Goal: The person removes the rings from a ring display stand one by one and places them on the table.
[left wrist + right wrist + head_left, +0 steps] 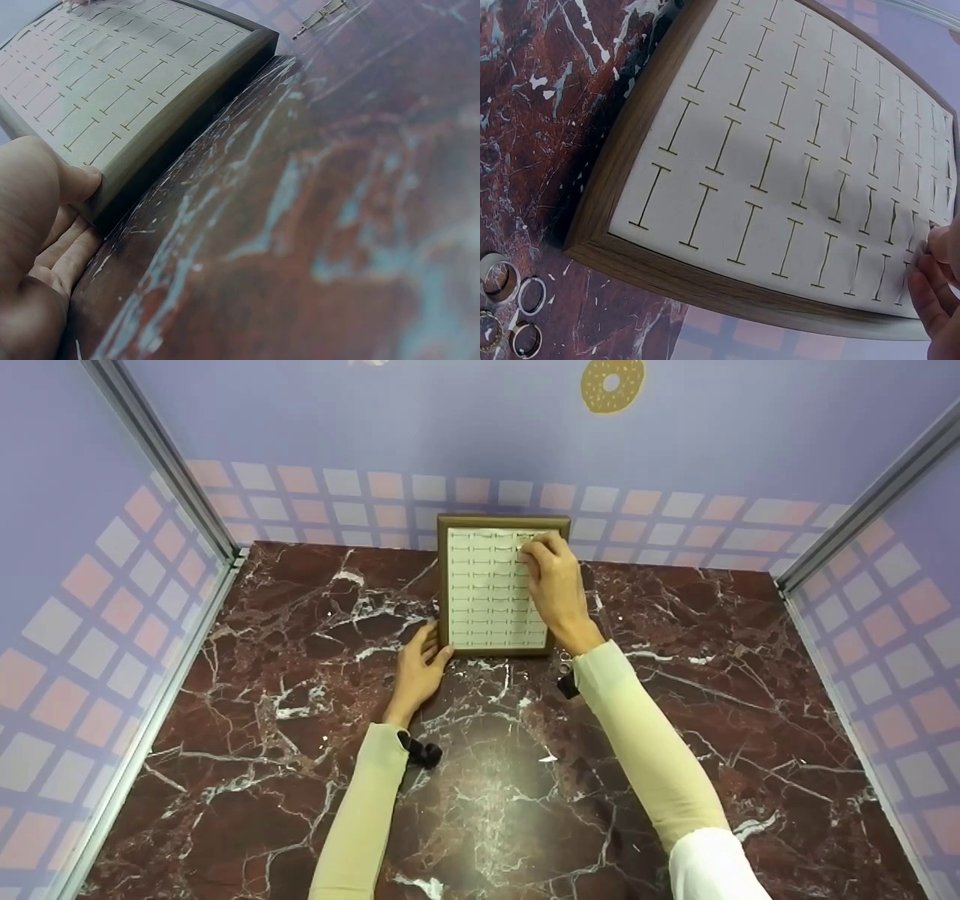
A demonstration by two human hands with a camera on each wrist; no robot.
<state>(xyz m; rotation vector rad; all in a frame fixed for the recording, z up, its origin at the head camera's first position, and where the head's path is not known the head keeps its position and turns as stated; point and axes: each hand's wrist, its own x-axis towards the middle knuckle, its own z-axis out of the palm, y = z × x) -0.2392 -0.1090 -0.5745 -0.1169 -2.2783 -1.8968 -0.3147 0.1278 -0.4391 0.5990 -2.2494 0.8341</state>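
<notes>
A ring display tray [495,585] with a wooden frame and a white slotted pad lies near the back wall. My left hand [420,671] grips its near left corner; in the left wrist view the thumb [79,182] presses on the frame while the fingers lie against its side and underneath. My right hand [559,581] reaches over the tray's right side to the far right slots. Its thumb and fingertips [926,292] pinch at a slot there, where a small gold glint shows in the head view, seemingly a ring mostly hidden by the fingers.
Several loose rings [532,296] lie on the marble table [300,697] beside the tray's near right corner, close to my right wrist. Behind the tray rises a purple wall [337,427] with a tile pattern, and more panels stand at the left and right.
</notes>
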